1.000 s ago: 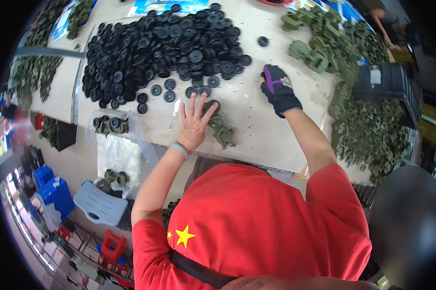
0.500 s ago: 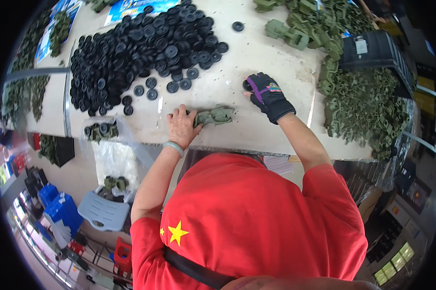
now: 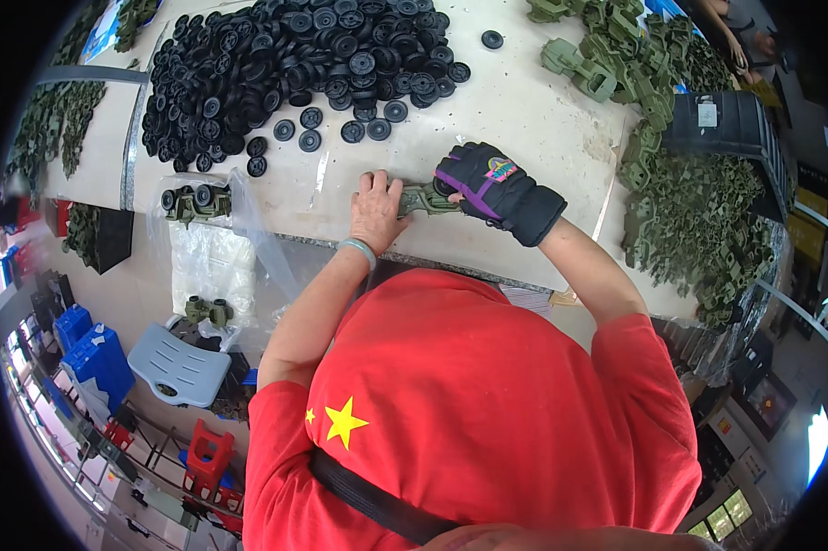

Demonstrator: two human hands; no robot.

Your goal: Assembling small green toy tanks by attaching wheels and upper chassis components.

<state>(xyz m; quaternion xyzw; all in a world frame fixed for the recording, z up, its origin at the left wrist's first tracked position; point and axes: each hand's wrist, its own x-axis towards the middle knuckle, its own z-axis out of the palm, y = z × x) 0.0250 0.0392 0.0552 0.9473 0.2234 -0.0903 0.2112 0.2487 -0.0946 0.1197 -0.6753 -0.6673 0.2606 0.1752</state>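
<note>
My bare left hand (image 3: 377, 211), a pale bangle on its wrist, grips the left end of an olive-green plastic toy vehicle body (image 3: 419, 201) lying near the table's front edge. My right hand (image 3: 492, 191), in a black and purple glove, is closed at the body's other end. Between its fingers a black toy wheel (image 3: 442, 187) shows in part, against the body's right end. The glove covers the rest of that end. Beyond the hands spreads a big heap of black wheels (image 3: 294, 64), with several loose ones along its near edge.
Green vehicle parts (image 3: 643, 83) are piled at the far right, and smaller green pieces (image 3: 698, 211) lie by a black crate (image 3: 717, 124). Left of my arm, a clear plastic bag (image 3: 267, 239) hangs at the table edge near a wheeled green body (image 3: 196, 204). One wheel (image 3: 492, 39) lies apart.
My right hand has moved left with the wheel, from open table to the right end of the vehicle body. My left hand keeps hold of the body. The whole view has shifted somewhat.
</note>
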